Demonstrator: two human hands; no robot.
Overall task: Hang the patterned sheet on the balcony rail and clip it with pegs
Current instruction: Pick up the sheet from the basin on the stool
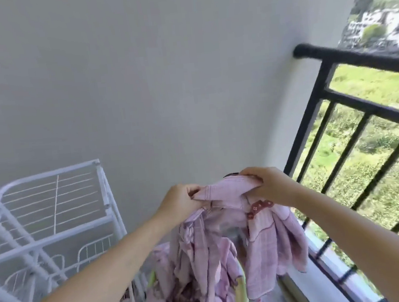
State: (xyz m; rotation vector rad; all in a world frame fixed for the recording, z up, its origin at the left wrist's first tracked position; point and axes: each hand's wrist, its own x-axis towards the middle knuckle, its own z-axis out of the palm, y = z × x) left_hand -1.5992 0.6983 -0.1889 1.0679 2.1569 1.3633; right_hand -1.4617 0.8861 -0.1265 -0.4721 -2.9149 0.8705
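A pink patterned sheet (pixel 211 253) hangs bunched from both my hands, its lower part still piled in a green-rimmed basket (pixel 242 291) on the floor. My left hand (pixel 177 198) pinches the sheet's top edge on the left. My right hand (pixel 266 183) grips the same edge on the right, a short span of cloth stretched between them. The black balcony rail (pixel 356 57) runs from the wall to the right, above and beyond my right hand. I see no pegs.
A white wire drying rack (pixel 52 210) stands at the left against the grey wall (pixel 161 81). Vertical black railing bars (pixel 342 158) close off the right side, with grass and buildings beyond. A low ledge runs under the railing.
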